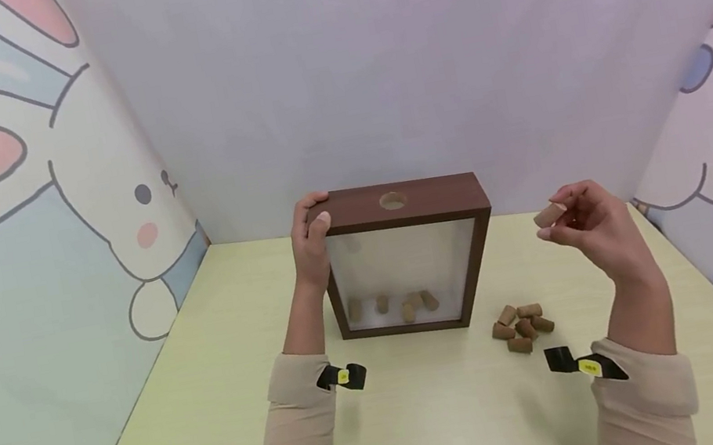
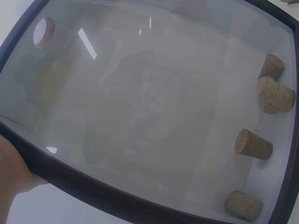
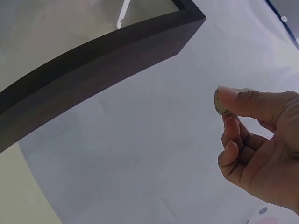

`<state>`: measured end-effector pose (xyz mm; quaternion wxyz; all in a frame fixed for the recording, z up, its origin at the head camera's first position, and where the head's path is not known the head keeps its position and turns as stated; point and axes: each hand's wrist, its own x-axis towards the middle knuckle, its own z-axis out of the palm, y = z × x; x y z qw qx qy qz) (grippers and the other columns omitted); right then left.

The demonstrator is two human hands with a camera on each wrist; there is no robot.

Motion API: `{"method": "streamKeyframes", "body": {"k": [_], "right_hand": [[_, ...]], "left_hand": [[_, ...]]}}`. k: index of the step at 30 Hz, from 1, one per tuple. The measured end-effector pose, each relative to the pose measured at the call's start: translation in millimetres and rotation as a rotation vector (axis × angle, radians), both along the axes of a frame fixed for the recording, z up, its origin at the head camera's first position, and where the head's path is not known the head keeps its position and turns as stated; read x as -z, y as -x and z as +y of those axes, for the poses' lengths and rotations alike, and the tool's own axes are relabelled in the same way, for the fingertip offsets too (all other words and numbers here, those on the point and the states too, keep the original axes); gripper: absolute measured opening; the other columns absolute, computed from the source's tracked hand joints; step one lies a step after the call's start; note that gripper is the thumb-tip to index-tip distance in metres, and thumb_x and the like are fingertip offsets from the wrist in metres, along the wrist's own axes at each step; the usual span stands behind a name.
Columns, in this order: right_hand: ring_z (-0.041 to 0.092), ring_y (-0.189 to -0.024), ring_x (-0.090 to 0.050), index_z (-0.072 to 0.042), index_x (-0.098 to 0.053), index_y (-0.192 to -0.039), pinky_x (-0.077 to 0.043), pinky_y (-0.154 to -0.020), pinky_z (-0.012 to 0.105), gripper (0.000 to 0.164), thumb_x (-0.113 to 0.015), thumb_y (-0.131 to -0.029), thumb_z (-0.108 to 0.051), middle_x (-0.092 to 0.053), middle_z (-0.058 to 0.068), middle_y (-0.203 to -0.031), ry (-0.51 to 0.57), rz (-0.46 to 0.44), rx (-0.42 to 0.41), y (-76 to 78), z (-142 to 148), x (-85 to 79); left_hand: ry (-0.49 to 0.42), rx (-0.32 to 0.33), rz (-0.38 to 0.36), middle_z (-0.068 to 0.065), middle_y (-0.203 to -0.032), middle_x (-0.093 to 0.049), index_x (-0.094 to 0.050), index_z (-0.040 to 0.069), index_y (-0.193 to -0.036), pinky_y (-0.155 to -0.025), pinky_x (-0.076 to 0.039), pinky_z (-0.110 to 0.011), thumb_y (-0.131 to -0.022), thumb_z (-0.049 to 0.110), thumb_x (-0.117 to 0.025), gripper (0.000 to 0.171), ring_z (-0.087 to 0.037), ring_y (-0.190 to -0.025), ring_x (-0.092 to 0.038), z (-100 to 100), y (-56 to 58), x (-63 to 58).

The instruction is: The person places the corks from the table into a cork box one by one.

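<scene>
The right hand (image 1: 605, 234) pinches a tan, stubby cork stopper (image 1: 548, 215) between thumb and fingertips, clear of the palm, apparently leaving one end free. Well apart, the left hand (image 1: 312, 246) grips the corner of an upright, dark-brown wooden box with a clear front (image 1: 441, 196), presumably steadying it. Nearer me, loose brown corks (image 1: 520, 345) cluster on the pale yellow-green bench (image 1: 425, 409).

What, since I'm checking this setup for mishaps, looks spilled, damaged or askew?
Nothing stands out. The dark-framed box looks upright, gripped by the left hand, with no visible damage. The loose corks lie clustered beside it on the table, not scattered.
</scene>
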<state>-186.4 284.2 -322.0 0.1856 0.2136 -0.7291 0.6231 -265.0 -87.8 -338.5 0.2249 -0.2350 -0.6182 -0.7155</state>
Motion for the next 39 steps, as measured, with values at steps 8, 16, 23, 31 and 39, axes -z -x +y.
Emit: {"method": "streamKeyframes", "body": {"k": [8,16,23,31,39], "right_hand": [[0.014,-0.067,-0.054,0.005,-0.05,-0.097,-0.047,-0.06,0.018,0.037,-0.06,-0.07,0.028,-0.054,0.009,-0.085,0.023,0.104,-0.096,11.0,-25,-34.2],[0.015,-0.067,-0.055,0.008,-0.05,-0.094,-0.047,-0.058,0.018,0.034,-0.064,-0.069,0.025,-0.053,0.012,-0.084,-0.044,0.164,-0.143,26.9,-54,-61.2],[0.016,-0.063,-0.054,0.013,-0.051,-0.093,-0.041,-0.054,0.019,0.029,-0.066,-0.07,0.022,-0.055,0.014,-0.08,-0.126,0.195,-0.17,42.0,-80,-77.5],[0.018,-0.071,-0.058,0.004,-0.056,-0.099,-0.045,-0.062,0.023,0.024,-0.069,-0.079,0.002,-0.059,0.012,-0.088,-0.372,0.132,-0.123,54.6,-116,-92.6],[0.02,-0.073,-0.057,0.0,-0.059,-0.103,-0.045,-0.066,0.032,0.024,-0.069,-0.082,-0.005,-0.061,0.008,-0.092,-0.586,0.028,-0.172,65.7,-143,-97.1]], "left_hand": [[0.007,-0.016,0.005,-0.01,-0.124,-0.046,-0.048,-0.004,-0.12,-0.088,-0.031,-0.033,-0.085,0.029,-0.045,0.048,-0.017,-0.105,-0.044,3,1.8,-2.3],[0.017,-0.024,0.019,-0.013,-0.126,-0.045,-0.048,-0.005,-0.121,-0.089,-0.031,-0.032,-0.086,0.028,-0.044,0.048,-0.017,-0.108,-0.043,2,3.3,-0.4],[0.02,-0.008,0.023,-0.014,-0.125,-0.045,-0.048,-0.004,-0.122,-0.089,-0.031,-0.033,-0.087,0.028,-0.044,0.047,-0.018,-0.106,-0.043,3,6.4,0.3],[0.008,0.013,0.011,-0.018,-0.126,-0.044,-0.046,-0.005,-0.124,-0.089,-0.031,-0.032,-0.088,0.024,-0.044,0.046,-0.017,-0.105,-0.044,1,6.2,-0.4],[0.057,0.012,0.008,-0.028,-0.131,-0.036,-0.042,-0.013,-0.124,-0.091,-0.029,-0.034,-0.089,0.013,-0.038,0.043,-0.017,-0.111,-0.04,3,-15.3,-18.4]]}}
